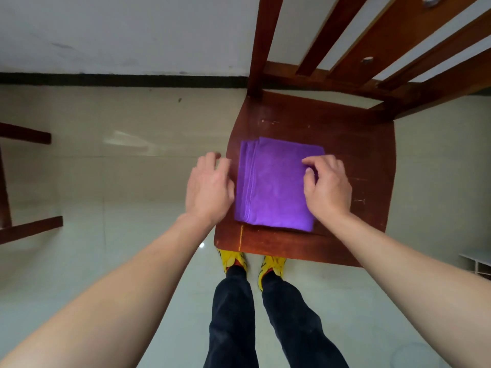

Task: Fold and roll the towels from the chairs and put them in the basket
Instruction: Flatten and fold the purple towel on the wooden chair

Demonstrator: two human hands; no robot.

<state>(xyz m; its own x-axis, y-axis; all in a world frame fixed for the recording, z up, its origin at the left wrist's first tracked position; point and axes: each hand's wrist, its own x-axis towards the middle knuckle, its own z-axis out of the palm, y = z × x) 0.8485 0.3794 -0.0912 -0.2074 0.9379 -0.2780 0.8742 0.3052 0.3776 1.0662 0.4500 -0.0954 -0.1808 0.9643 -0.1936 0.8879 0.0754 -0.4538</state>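
A purple towel (276,184) lies folded into a flat rectangle on the seat of a brown wooden chair (345,144); its layered edges show along the left side. My right hand (326,187) rests on the towel's right edge with fingers curled, thumb and fingertips pinching the cloth there. My left hand (208,187) hovers just left of the towel, over the seat's left rim, fingers relaxed and holding nothing. No basket is in view.
The chair's slatted back (358,43) rises at the upper right. Part of another dark wooden chair (24,181) shows at the left edge. A white object (478,261) sits at the right edge. My feet in yellow shoes (252,264) stand under the seat's front edge on the tiled floor.
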